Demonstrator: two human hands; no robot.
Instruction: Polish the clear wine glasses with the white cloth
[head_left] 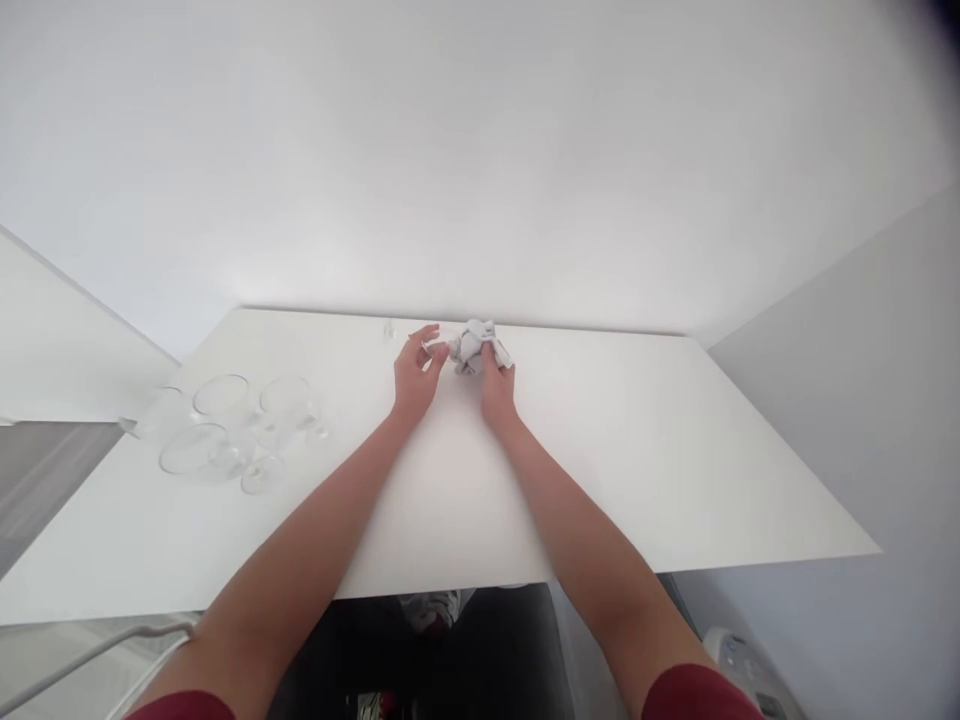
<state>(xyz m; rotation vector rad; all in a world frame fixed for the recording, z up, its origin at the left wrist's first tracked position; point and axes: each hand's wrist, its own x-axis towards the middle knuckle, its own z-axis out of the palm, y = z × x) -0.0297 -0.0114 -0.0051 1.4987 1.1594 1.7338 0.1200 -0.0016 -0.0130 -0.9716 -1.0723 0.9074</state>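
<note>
At the back middle of the white table, my left hand (417, 372) is curled around a clear glass (444, 346). The glass seems to be a stemmed one, but much of it is hidden by my fingers and a cloth. My right hand (498, 385) grips that crumpled pale grey cloth (474, 345), pressing it against the right end of the glass. A small clear glass piece (389, 330) shows just left of my left hand; what it belongs to cannot be made out.
Several clear stemmed glasses (192, 449) stand close together on the left of the white table (637, 450). A white wall (480, 150) rises right behind the table's back edge. Below the front edge, a rounded white device (739, 660) is at the right and a pale tube (120, 640) at the left.
</note>
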